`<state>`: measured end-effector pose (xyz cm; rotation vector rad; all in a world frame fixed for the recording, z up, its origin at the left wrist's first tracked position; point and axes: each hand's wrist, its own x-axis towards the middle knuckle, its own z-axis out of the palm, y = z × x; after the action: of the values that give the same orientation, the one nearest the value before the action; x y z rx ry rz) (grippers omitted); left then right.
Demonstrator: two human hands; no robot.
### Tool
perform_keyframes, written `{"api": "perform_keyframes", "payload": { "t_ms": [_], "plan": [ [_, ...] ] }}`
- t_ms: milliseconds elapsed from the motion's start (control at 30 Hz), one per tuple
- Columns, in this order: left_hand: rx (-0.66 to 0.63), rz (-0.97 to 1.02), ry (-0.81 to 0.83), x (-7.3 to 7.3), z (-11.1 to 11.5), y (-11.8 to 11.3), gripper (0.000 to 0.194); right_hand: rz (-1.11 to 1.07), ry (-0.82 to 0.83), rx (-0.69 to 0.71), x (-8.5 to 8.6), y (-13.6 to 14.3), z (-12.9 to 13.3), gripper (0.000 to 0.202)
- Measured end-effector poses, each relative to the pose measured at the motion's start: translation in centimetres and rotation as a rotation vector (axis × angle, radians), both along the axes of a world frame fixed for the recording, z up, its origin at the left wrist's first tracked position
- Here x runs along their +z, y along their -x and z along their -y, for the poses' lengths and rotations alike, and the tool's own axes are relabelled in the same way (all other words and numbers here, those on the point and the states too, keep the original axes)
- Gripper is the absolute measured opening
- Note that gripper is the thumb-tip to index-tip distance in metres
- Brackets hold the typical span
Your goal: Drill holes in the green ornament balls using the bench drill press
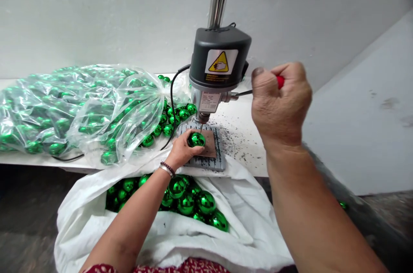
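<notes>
Green and glossy, the ball (196,140) sat pinched in our left hand (182,151) over the brown pad (211,143), beneath the drill bit (201,128); our right hand (281,111) was wrapped around the red knob (280,82). We judged drilling in hand, the next move calling for even feed.

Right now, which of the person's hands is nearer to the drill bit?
Left. The left hand holds a green bauble just under the drill bit; the right hand is farther off, to the right, gripping the red handle of the feed lever.
</notes>
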<state>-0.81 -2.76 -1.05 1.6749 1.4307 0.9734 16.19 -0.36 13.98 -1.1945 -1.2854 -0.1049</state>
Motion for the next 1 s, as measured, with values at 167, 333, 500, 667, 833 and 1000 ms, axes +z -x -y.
{"api": "perform_keyframes", "payload": {
  "t_ms": [167,333,500,667,833,1000],
  "plan": [
    [-0.353,0.009,0.124,2.2,3.2,3.9,0.053,-0.001,0.036,-0.016,-0.2,0.1,0.3,0.025],
    [0.094,-0.216,0.062,2.7,3.2,7.5,0.036,0.005,0.008,-0.019,-0.6,0.1,0.3,0.021],
    [0.425,-0.805,0.112,1.6,1.2,11.0,0.042,-0.014,0.001,-0.013,-0.9,0.2,0.5,0.020],
    [0.297,-0.929,0.195,1.5,0.6,12.2,0.048,-0.006,0.009,0.014,-0.7,0.2,0.8,0.022],
    [0.253,-0.593,0.056,2.6,1.4,10.8,0.056,-0.016,0.015,0.014,-0.7,0.3,0.9,0.022],
    [0.110,0.306,0.181,2.3,1.2,7.8,0.055,-0.028,-0.026,0.043,-1.1,0.1,0.6,0.023]
  ]
}}
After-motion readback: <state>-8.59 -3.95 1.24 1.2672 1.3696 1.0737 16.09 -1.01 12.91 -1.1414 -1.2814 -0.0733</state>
